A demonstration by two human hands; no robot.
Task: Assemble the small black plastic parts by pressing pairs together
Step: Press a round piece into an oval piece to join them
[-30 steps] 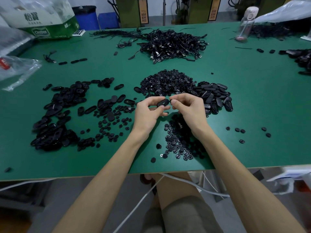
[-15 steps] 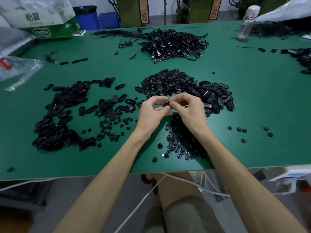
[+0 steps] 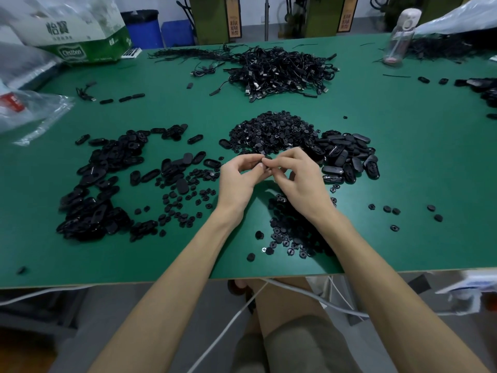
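My left hand (image 3: pixel 238 179) and my right hand (image 3: pixel 298 179) meet above the middle of the green table (image 3: pixel 403 162), fingertips pinching one small black plastic part (image 3: pixel 265 160) between them. The part is mostly hidden by my fingers. Behind my hands lies a heap of small round black parts (image 3: pixel 271 133). Black oval shells (image 3: pixel 347 154) are piled to the right of it. A wide spread of oval pieces (image 3: pixel 102 184) covers the left side. Small round buttons (image 3: pixel 290 232) are scattered under my right wrist.
A tangle of black cables (image 3: pixel 279 68) sits at the back centre. A green and white bag (image 3: pixel 78 36) and clear plastic bags (image 3: pixel 29 111) lie at the far left. A clear bottle (image 3: pixel 400 33) stands at the back right. White cords (image 3: pixel 295 292) hang below the table's front edge.
The oval part that lay flat and visible between my fingertips one second ago is now turned edge-on and nearly covered by my fingers. Both hands stay together at the same spot.
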